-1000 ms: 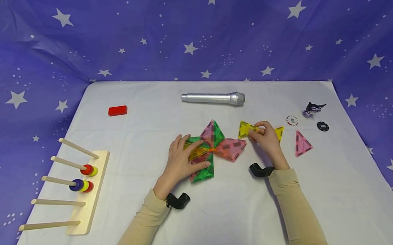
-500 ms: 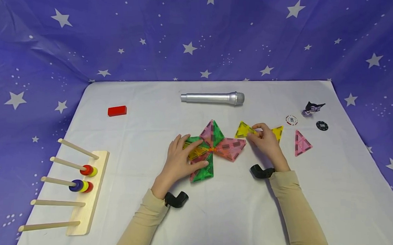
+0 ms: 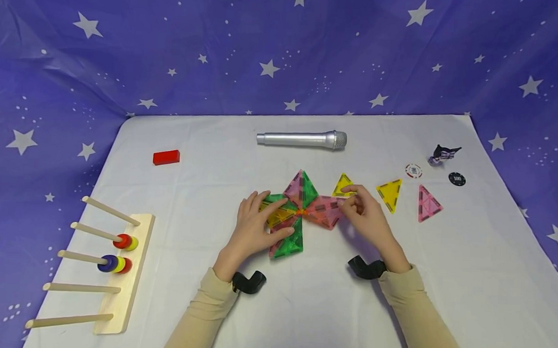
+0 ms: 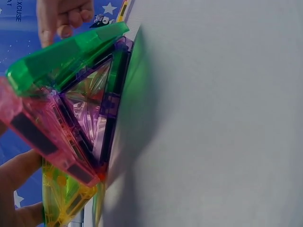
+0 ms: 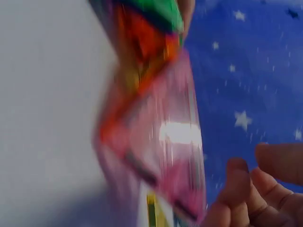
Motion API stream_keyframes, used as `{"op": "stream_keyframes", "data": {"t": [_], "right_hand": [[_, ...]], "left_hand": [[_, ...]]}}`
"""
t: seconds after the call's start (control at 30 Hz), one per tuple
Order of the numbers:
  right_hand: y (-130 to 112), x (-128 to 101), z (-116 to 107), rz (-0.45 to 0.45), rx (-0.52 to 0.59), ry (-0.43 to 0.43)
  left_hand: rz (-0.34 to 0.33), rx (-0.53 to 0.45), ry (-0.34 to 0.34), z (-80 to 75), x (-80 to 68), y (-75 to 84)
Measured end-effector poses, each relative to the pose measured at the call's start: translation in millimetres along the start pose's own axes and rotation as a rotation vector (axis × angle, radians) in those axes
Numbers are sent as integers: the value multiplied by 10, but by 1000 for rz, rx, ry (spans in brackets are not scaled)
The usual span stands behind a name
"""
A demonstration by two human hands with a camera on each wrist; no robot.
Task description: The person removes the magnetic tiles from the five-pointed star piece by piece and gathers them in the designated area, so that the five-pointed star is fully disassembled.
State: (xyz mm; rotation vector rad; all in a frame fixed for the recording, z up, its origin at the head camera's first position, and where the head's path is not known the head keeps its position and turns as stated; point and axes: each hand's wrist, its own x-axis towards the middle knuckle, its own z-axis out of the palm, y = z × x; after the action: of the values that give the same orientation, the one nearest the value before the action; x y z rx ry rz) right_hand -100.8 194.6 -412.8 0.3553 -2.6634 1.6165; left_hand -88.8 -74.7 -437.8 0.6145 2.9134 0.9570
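Yellow triangle tile (image 3: 343,186) lies just right of frame centre in the head view, pinched at its lower right corner by my right hand (image 3: 367,217), thumb and forefinger closed on that corner. It sits touching or nearly touching the upper edge of the pink tile in the tile pinwheel (image 3: 300,212). My left hand (image 3: 258,227) lies flat on the pinwheel's left side, fingers straight, pressing it to the table (image 3: 205,139).

Handling judgement: the tile looks like thin rigid plastic, light, smooth-faced and probably slippery on the cloth. Dark strips along its edges suggest magnets, so it may snap toward a neighbour. Best hold is a corner or edge pinch, faces clear.

A second yellow tile (image 3: 390,193) and a pink tile (image 3: 428,204) lie apart to the right. The right wrist view is blurred; finger detail there is unreadable.
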Motion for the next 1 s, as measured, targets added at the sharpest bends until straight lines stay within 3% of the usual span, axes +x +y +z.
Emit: {"op": "stream_keyframes", "data": {"t": [0.2, 0.37, 0.6, 1.0], "right_hand": [[-164, -245, 324, -84, -14, -239], [-163, -377, 537, -85, -51, -309], [-148, -453, 742, -46, 4, -278], [-109, -438, 919, -67, -93, -141]], "left_hand": [[0, -1, 1, -9, -6, 20], [10, -3, 16, -10, -3, 22], [-2, -29, 20, -11, 1, 28], [-13, -35, 21, -8, 0, 29]]}}
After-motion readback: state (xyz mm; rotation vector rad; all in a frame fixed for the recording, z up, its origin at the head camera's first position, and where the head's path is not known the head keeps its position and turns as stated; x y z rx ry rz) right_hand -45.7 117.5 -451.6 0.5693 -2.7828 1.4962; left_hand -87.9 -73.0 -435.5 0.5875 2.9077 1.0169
